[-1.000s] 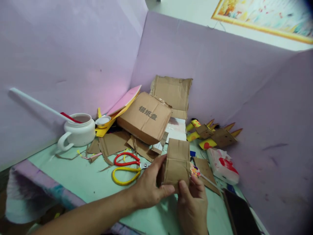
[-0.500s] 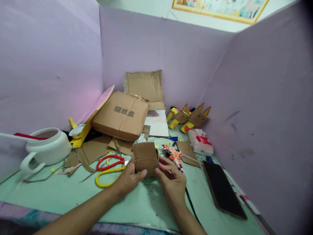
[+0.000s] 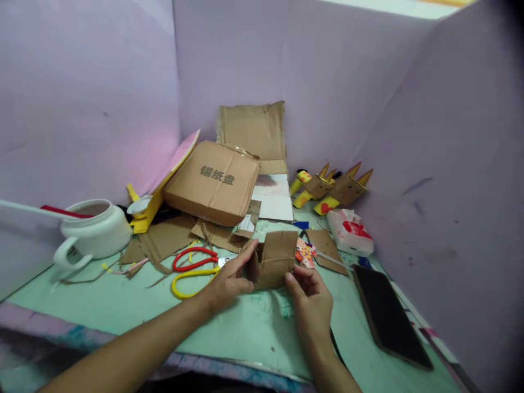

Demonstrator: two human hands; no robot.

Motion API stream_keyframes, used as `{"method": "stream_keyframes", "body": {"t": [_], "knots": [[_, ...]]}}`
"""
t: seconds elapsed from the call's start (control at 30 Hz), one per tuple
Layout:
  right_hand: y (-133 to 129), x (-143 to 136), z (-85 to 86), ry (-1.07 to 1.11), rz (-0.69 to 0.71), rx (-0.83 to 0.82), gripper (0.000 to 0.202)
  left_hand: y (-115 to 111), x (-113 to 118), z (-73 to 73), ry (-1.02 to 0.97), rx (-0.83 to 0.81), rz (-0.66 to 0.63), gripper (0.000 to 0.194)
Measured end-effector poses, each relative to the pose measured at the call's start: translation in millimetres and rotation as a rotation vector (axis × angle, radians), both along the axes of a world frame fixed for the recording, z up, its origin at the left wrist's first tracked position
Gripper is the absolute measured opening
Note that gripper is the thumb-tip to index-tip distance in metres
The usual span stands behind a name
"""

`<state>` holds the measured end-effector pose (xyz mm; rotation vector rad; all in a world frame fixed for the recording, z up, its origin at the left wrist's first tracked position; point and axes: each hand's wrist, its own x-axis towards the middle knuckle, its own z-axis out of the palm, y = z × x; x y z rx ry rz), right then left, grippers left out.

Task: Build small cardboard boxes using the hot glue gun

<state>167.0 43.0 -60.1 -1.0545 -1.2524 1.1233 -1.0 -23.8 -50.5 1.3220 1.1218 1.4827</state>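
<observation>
A small folded cardboard box is held just above the table between both hands, its top flap raised and its left side partly open. My left hand grips the box's left side, fingers along the outer panel and thumb at the lower front. On the other side, my right hand pinches the lower right edge with thumb and fingertips. Left of the box lie scissors with one red and one yellow handle. Behind my right hand is a colourful patterned piece, partly hidden.
A large cardboard box leans over cardboard scraps. A white pot stands at the left. To the right are a black phone or tablet, a tissue pack and cardboard animal figures. Lilac panels enclose the table.
The small box has been turned, so its left side opening and raised flap now show. Both hands stay on it. The view has shifted, with everything slightly higher and further right.
</observation>
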Motion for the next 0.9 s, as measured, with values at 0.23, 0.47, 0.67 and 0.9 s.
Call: {"method": "stream_keyframes", "body": {"t": [0.23,0.47,0.67,0.9], "knots": [[1,3,-4.2,0.005,-0.067,-0.104,0.037,-12,4,16.3,0.278,-0.038,0.054,0.084],[2,8,-14.6,-0.122,-0.096,-0.087,0.044,-10,7,21.6,0.347,-0.067,0.088,0.080],[-3,9,-13.1,-0.226,-0.066,0.028,0.040,-13,4,13.2,0.390,-0.057,0.095,0.080],[-18,15,-7.4,-0.224,0.056,0.171,0.019,-26,7,-0.6,0.616,0.002,0.176,0.071]]}}
